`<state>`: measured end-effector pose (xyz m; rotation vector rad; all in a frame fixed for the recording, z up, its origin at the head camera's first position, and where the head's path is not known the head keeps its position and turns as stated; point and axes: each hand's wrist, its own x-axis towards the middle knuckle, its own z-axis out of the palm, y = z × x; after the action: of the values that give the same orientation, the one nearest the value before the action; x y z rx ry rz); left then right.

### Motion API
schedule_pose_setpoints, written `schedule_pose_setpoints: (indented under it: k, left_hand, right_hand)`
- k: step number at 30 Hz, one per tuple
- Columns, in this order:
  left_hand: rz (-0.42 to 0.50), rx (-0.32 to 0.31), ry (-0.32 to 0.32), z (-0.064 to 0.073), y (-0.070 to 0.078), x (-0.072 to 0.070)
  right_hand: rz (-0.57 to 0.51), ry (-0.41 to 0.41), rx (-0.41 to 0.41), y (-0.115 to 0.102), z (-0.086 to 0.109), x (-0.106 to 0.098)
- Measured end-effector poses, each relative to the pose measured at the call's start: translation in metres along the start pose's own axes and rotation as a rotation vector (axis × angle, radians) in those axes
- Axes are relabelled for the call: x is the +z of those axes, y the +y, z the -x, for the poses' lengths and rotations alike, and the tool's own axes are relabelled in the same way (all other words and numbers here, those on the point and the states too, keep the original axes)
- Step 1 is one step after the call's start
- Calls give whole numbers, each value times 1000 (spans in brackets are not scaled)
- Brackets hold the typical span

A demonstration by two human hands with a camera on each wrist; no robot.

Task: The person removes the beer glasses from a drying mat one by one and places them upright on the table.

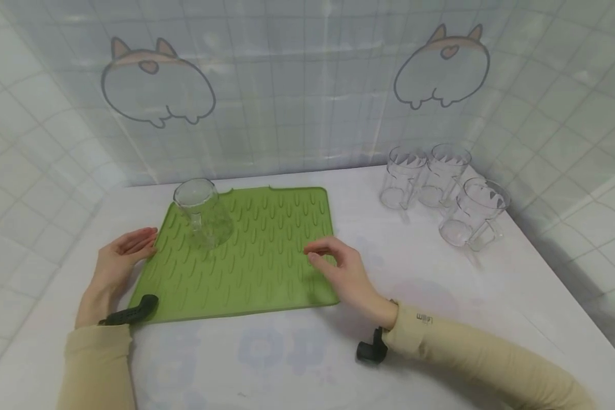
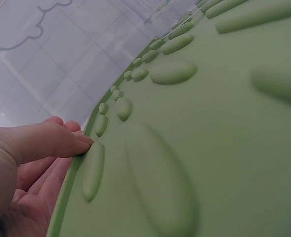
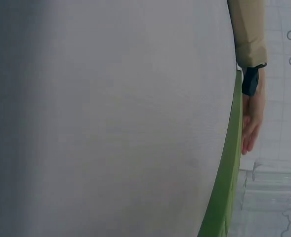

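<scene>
A green ribbed drying mat (image 1: 266,285) lies on the white table. On its upper left part stands a clear glass mug (image 1: 197,210), its handle facing the near side. My left hand (image 1: 123,256) is at the mat's left edge, fingers loosely bent. The left wrist view shows the thumb (image 2: 61,140) touching the raised rim, with the other fingers beside it, partly hidden by the rim. Over the mat's right part hovers my right hand (image 1: 340,270), thumb and forefinger apart and curved, nothing between them. The right wrist view leaves that hand's fingers out.
Three more clear glass mugs stand at the right: one at the back (image 1: 402,179), another beside it (image 1: 443,176) and one nearer (image 1: 474,213). A tiled-pattern sheet (image 1: 307,102) with cartoon drawings rises behind the table. Black wrist devices (image 1: 133,313) are strapped to both arms.
</scene>
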<state>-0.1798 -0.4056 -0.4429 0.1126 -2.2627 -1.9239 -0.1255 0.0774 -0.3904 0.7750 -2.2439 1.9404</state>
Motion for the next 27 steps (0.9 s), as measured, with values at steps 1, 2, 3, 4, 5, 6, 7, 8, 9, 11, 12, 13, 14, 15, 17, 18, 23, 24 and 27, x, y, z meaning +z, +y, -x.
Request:
schedule_pose_setpoints:
  k: [1, 2, 3, 4, 5, 6, 7, 8, 9, 11, 12, 13, 14, 15, 17, 18, 23, 24, 27]
  left_hand:
    - [0, -2, -2, 0, 0, 0]
    - [-2, -3, -5, 1, -1, 0]
    - [-3, 0, -7, 1, -1, 0]
    - [2, 5, -10, 1, -1, 0]
    - [-1, 10, -11, 1, -1, 0]
    - [3, 16, -11, 1, 0, 0]
    - [4, 23, -11, 1, 0, 0]
    - [11, 27, -11, 0, 0, 0]
    - [10, 29, -9, 0, 0, 1]
    - [-2, 25, -5, 0, 1, 1]
    - [-5, 24, -4, 0, 1, 1]
    - [-8, 21, -3, 0, 1, 1]
    - [-13, 16, -3, 0, 2, 1]
    - [-20, 13, -1, 1, 2, 1]
    - [-24, 10, -2, 1, 2, 1]
    - [-24, 9, -3, 2, 1, 1]
    - [-5, 19, -17, 1, 0, -1]
    - [3, 20, -20, 1, 0, -1]
    - [22, 19, -23, 0, -1, -1]
  right_hand:
    - [7, -8, 3, 1, -2, 4]
    - [17, -13, 11, 1, -4, 7]
    - [23, -17, 17, 2, -6, 11]
    - [30, -21, 23, 2, -8, 14]
    - [35, -24, 31, 2, -10, 17]
    - [37, -29, 39, 2, -12, 20]
    - [40, -38, 48, 2, -14, 23]
    - [43, -46, 57, 1, -17, 26]
    - [48, -58, 69, 0, -19, 29]
    - [60, -85, 97, -2, -23, 36]
    - [67, -99, 113, -3, -25, 39]
    - [77, -112, 128, -4, -27, 43]
    - [81, -122, 139, -6, -29, 47]
    - [83, -134, 150, -7, -31, 51]
    - [80, -152, 160, -10, -35, 59]
    - [80, -161, 162, -11, -38, 63]
    - [43, -197, 192, -16, -51, 81]
    - [34, -199, 208, -17, -53, 85]
    - [7, -198, 259, -18, -61, 94]
